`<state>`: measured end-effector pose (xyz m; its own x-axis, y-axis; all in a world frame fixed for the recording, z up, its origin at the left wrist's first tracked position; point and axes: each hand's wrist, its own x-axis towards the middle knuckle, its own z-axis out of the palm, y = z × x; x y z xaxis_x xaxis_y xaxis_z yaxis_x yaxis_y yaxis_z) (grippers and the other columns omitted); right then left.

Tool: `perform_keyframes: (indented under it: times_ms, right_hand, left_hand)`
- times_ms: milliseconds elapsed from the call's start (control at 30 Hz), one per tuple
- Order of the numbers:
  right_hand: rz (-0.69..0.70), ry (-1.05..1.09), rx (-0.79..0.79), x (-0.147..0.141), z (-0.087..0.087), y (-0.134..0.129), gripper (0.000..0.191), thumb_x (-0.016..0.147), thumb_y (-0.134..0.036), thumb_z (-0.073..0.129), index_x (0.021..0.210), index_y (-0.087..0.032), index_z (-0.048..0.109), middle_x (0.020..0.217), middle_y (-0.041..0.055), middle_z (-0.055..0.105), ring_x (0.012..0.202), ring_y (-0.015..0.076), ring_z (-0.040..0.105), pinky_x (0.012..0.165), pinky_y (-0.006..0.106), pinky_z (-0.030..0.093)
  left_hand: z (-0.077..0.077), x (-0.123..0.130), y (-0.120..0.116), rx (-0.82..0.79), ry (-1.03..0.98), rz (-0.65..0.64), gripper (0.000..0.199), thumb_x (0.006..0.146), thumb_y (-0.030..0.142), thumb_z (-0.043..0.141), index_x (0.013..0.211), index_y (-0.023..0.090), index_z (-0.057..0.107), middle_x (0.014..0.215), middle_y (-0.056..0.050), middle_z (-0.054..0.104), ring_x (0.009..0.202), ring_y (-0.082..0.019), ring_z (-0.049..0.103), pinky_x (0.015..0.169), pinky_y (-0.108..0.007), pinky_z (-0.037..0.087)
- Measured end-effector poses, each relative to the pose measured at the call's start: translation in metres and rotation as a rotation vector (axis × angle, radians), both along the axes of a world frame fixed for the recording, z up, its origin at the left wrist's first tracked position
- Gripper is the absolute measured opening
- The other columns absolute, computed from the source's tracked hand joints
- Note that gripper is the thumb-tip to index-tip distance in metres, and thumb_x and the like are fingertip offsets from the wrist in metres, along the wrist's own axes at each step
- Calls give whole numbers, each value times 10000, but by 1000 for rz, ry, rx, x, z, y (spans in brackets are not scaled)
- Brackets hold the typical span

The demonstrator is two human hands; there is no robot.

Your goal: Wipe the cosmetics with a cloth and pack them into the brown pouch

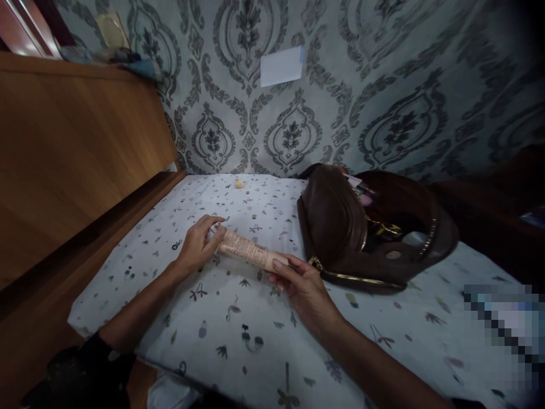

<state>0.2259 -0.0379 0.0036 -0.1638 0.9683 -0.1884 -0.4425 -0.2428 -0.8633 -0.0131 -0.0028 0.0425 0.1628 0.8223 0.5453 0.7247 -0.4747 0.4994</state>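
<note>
Between my two hands is a peach-coloured squeeze tube (247, 251) covered in small print, lying at a slant above the bed sheet. My left hand (200, 243) pinches its far-left end between thumb and fingers. With the thumb on top, my right hand (301, 279) grips the other end. A brown leather handbag (330, 221) stands unzipped just right of my right hand, with several items inside it, including something shiny and gold. A small pale-yellow object (239, 184) lies on the sheet beyond my left hand; its kind is too small to tell.
The mattress has a white patterned sheet (230, 335). A wooden headboard-like panel (80, 153) rises along the left. Patterned wallpaper (293, 136) with a white card (281, 66) on it forms the back. At the right edge sits a blurred-out object (511, 318).
</note>
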Motion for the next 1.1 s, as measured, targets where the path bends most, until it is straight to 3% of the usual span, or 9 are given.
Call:
perform_keyframes:
  times_ms: [67,167,400,600,767,833,900,1000,1100]
  right_hand:
    - [13,20,-27,0,1,0,466,548,-383,889,897,-144,693,771,51,712,561,127,607,489,236,422]
    - [70,-2,5,-1,2,-1,508,557,-412,885,930,-148,664,745,50,714,555,132,615,491,235,426]
    - [152,-347,254,-1,-4,-3,445,706,-423,758,1050,-178,618,795,32,682,678,174,633,566,277,491]
    - [-21,-738,688,3,-9,-7,337,775,-294,674,1099,-203,663,998,74,670,917,230,632,793,356,518]
    - [-7,-745,563,3,-1,-11,330,818,-388,635,1070,-178,670,857,63,703,747,206,647,643,300,499]
    - [29,-697,431,2,1,-10,367,840,-480,603,1014,-163,670,657,25,656,580,171,599,535,267,449]
    - [63,-635,337,2,2,-10,423,845,-551,577,972,-156,662,527,-5,596,473,144,531,466,246,393]
    - [112,-540,264,0,2,-10,470,821,-609,583,924,-156,648,497,0,601,436,129,495,441,234,373]
    - [169,-449,216,-2,2,-12,480,783,-645,605,814,-167,625,474,-8,581,417,117,486,437,231,373]
  left_hand:
    - [-2,-4,-3,74,43,-71,361,936,391,463,1163,154,613,952,-74,627,865,-192,581,771,-302,452]
    - [-4,-7,-4,103,-18,-59,305,920,363,491,1074,152,648,878,-53,621,809,-180,576,745,-290,449]
    - [-10,-6,8,-220,-503,100,292,814,414,603,652,172,621,577,29,539,586,-129,494,561,-234,381]
    - [-14,-1,10,-336,-717,149,346,791,504,606,713,167,608,522,56,451,456,-92,410,442,-207,322]
    - [-10,1,13,-312,-868,222,330,862,484,503,884,167,591,633,31,493,512,-112,466,459,-215,359]
    - [-8,3,9,-181,-780,253,320,915,455,458,946,169,597,715,4,541,602,-125,516,529,-225,406]
    - [-7,8,1,73,-495,236,296,961,404,427,1019,175,605,832,-30,595,747,-153,572,653,-257,462]
    - [-9,28,-16,472,90,17,246,980,281,432,1137,175,589,983,-77,655,953,-205,602,813,-333,477]
    - [-13,49,-27,698,536,-248,241,951,245,521,1162,154,593,996,-85,705,998,-222,622,798,-341,444]
